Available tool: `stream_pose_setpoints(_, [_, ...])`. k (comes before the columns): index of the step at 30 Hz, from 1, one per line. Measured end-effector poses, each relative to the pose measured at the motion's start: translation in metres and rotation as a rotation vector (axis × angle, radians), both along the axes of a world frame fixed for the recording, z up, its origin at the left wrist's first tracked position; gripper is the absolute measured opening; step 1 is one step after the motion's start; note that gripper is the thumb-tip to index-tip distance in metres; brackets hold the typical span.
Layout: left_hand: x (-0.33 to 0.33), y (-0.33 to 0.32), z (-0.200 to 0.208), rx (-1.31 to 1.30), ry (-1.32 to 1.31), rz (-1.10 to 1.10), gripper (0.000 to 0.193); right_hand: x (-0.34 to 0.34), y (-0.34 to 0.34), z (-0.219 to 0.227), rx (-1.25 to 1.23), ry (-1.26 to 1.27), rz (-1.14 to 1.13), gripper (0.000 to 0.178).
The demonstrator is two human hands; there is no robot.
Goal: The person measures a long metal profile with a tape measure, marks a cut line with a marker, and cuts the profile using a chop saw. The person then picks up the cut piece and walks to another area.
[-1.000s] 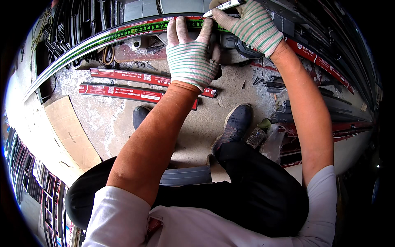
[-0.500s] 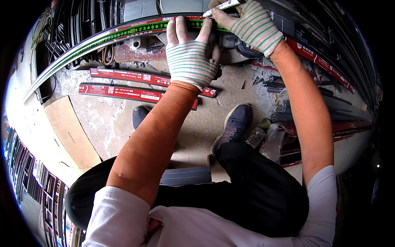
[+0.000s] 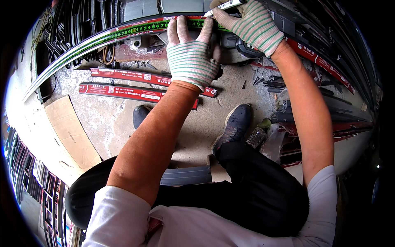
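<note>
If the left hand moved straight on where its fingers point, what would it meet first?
Probably the grey panel just beyond the red-labelled strip under the left hand, though depth is unclear.

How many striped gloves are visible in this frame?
2: one glove on the left hand, which rests on the green tape measure; another glove on the right hand, which holds a white marker.

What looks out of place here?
Dark slivers scattered on the concrete floor, and crumpled clear plastic near the right shoe: loose litter around the work area. The tape measure looks curved, probably just fisheye bending.
</note>
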State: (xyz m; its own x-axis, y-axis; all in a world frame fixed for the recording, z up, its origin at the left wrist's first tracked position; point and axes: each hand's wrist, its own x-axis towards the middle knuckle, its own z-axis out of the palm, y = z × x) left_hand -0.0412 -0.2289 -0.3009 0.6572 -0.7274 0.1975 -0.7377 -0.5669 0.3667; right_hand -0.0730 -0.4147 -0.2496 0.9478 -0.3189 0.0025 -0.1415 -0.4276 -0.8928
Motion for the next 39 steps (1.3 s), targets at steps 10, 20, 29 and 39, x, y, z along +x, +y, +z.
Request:
stream_pose_setpoints(10, [0.0001,-0.0003,0.0018,-0.01,0.011,-0.003,0.069,0.0007,-0.0006,-0.0011,-0.049,0.001,0.011,0.013])
stream_pose_setpoints(20, [-0.0005,0.0002,-0.0004,-0.017,0.001,0.004,0.068,-0.0003,-0.0002,-0.0019,-0.041,0.012,-0.013,0.015])
stream_pose_setpoints(29, [0.0001,0.0004,0.0013,-0.022,0.012,0.002,0.068,0.0003,-0.0004,-0.0033,-0.04,0.011,-0.015,0.016])
stream_pose_setpoints(39, [-0.0003,0.0006,-0.0009,-0.021,-0.013,0.003,0.067,-0.0027,-0.0013,-0.0088,0.012,-0.045,-0.086,0.013])
